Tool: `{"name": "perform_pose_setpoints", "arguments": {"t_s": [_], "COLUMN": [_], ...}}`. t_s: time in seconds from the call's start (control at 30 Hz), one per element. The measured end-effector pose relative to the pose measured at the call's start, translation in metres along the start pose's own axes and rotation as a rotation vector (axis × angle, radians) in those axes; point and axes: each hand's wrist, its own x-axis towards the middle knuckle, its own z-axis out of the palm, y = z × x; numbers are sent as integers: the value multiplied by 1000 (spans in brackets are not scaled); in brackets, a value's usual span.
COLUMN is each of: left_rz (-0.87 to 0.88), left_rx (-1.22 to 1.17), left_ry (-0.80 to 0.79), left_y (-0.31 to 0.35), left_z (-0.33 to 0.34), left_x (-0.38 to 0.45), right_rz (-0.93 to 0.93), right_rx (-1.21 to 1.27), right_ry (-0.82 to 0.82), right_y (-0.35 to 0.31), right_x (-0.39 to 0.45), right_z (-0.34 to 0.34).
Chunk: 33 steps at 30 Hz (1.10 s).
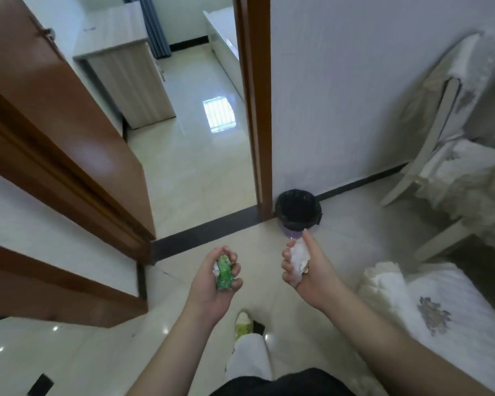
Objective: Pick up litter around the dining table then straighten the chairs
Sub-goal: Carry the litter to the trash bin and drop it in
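Left hand grip curled round crumpled green plastic wrapper | right hand grip clutching crumpled white tissue | black-lined round purple bin just beyond

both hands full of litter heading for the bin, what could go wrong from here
The right hand holds its white crumpled paper short of the small bin, so a toss could land on the floor. The left hand holds a green wrapper further left and must cross over. The bin stands against the door frame, so litter may bounce off.
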Motion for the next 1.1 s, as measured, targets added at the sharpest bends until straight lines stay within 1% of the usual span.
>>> {"name": "perform_pose_setpoints", "arguments": {"t_s": [0.17, 0.27, 0.33, 0.4, 0.5, 0.6, 0.63, 0.7, 0.77, 0.8, 0.87, 0.97, 1.1], "left_rz": [-16, -31, -59, -103, -153, -117, -79, 1, 3, -13, -42, -30, -35], "left_rx": [-5, -6, 44, 106, 178, 326, 399, 550, 636, 656, 670, 736, 856], "left_ry": [-55, -131, -182, -195, -205, -260, -284, -353, -409, -409, -354, -279, -274], "left_y": [47, 81, 100, 113, 122, 121, 119, 111, 102, 97, 89, 76, 64], "left_z": [15, 31, 40, 51, 71, 96, 104, 119, 136, 147, 170, 202, 231], "left_x": [78, 118, 149, 182, 225, 259, 269, 291, 315, 327, 352, 389, 432], "right_rz": [-55, -75, -97, -125, -204, -277, -287, -285, -272, -269, -240, -172, -103], "right_rx": [24, 54, 81, 124, 168, 209, 179, -29, -222, -247, -242, -268, -347], "right_ry": [69, 123, 144, 153, 238, 292, 320, 455, 576, 592, 605, 615, 538], "right_y": [-33, -55, -71, -87, -108, -138, -149, -172, -192, -202, -223, -252, -277], "right_x": [63, 91, 108, 124, 141, 151, 154, 161, 174, 182, 196, 217, 248], "right_z": [17, 30, 38, 42, 38, 25, 21, 10, -2, -8, -20, -39, -65]}}
